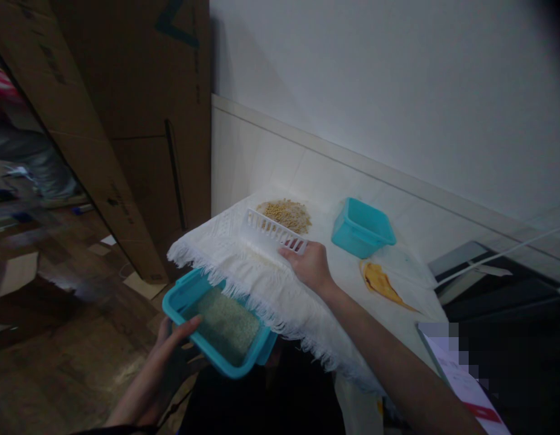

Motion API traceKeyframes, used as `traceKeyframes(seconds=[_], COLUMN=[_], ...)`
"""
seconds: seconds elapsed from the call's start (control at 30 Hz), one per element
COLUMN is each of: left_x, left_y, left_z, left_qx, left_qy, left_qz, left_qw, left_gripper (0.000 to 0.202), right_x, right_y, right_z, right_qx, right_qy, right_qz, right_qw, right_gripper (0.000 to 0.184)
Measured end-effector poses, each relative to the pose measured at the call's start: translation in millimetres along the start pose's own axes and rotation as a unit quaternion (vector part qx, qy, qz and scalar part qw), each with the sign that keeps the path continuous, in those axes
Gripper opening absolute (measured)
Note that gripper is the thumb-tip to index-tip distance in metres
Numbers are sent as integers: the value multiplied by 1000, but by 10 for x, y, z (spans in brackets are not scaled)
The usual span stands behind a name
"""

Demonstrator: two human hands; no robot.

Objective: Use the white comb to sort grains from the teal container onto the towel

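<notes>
White-clothed table [216, 244], teal tub [237, 370] of pale grains [229, 326] at its front edge, partly covered by fringe [257, 297], gripped by the partly hidden left hand [164, 353], right hand [310, 266] clutching a white slotted piece [257, 230] over the table, tan heap [289, 211] partly behind.

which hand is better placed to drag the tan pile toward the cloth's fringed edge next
Right, most likely: the right hand grips the white slotted piece just in front of the tan pile. The left hand holds the blue tub at the edge of the white cloth, farther from the pile.
</notes>
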State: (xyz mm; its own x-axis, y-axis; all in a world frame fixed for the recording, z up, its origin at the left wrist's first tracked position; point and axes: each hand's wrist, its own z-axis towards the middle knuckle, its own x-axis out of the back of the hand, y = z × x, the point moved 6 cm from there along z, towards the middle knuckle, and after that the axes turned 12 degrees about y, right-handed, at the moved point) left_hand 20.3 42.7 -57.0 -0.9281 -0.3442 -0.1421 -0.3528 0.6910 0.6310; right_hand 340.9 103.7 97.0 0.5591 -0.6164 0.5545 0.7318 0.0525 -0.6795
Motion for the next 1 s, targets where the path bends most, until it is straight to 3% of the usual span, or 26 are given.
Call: traceKeyframes(seconds=[0.27, 0.47, 0.67, 0.8, 1.0], left_x=[-2, -18, -4, -54, -153], left_y=[-9, -8, -36, -60, -66], left_z=[62, 71, 90, -18, -273], left_qx=[-14, -9, -17, 3, 4], left_qy=[-10, -7, 8, -3, -9], left_qz=[-22, -40, -17, -8, 8], left_qw=[1000, 999, 1000, 1000, 1000], left_gripper=[95, 108, 97, 94, 97], right_x=[4, 37, 70, 413, 994], right_y=[-83, -192, -257, -127, 133], right_z=[-197, -375, -417, -439, -822], right_qx=[34, 44, 49, 54, 64], right_qy=[-17, -40, -35, 15, 44], right_qz=[-22, -3, 22, 20, -49], right_qw=[999, 998, 998, 998, 996], right_gripper=[11, 16, 14, 15, 25])
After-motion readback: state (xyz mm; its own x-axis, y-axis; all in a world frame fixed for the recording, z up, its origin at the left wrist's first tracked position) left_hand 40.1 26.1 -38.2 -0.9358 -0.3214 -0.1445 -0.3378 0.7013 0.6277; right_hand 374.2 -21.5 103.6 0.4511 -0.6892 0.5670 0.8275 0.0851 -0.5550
